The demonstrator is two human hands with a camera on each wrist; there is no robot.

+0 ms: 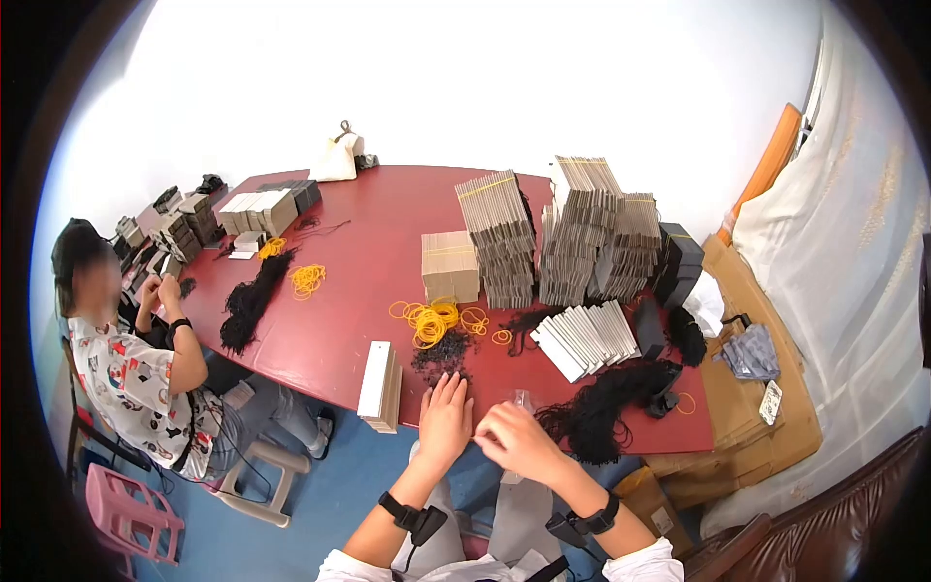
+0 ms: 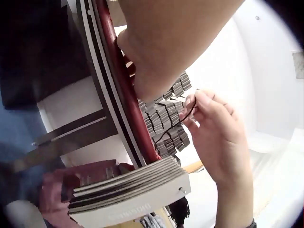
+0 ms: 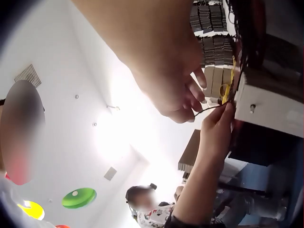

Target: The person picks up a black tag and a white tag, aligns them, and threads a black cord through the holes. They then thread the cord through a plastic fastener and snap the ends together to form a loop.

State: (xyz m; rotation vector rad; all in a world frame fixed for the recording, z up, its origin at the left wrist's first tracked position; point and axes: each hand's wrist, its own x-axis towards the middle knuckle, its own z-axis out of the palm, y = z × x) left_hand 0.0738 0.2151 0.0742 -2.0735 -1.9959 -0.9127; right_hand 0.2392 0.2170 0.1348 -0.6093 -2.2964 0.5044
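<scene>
My left hand [image 1: 446,422] reaches over the table's front edge with its fingers straight beside a heap of small black bits [image 1: 441,357]. To its right, at the same edge, my right hand [image 1: 522,441] has its fingers bent. In the left wrist view the right hand [image 2: 221,137] pinches a thin black cord [image 2: 176,124] between thumb and finger. The right wrist view shows this cord [image 3: 209,109] running from the right hand [image 3: 166,80] towards the fingertips of the left hand [image 3: 216,130]; whether they touch it is unclear. A stack of white-topped boards [image 1: 376,383] stands left of the hands.
Yellow rubber bands [image 1: 432,322] lie behind the black bits. Tall bundled stacks [image 1: 499,238] stand at the back right. Fanned white boards [image 1: 587,339] and black cords [image 1: 601,412] lie at the right. A seated person [image 1: 136,359] works at the left beside a pink stool [image 1: 131,509].
</scene>
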